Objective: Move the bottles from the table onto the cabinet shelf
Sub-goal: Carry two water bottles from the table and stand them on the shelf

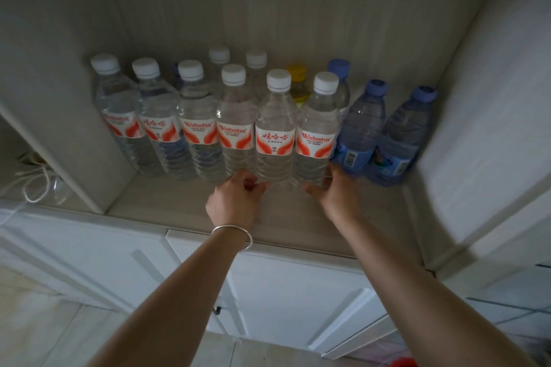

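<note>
On shelf (190,202) | Wahaha bottles (275,140) (red labels) | left hand (235,199), right hand (337,191) loosely touching bases

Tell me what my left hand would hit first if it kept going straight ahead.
Probably the white-capped bottle right in front of your left hand; its fingertips already look at the base.

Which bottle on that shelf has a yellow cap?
The yellow-capped bottle in the back row, half hidden behind two white-capped front bottles; every other cap is white or blue.
</note>
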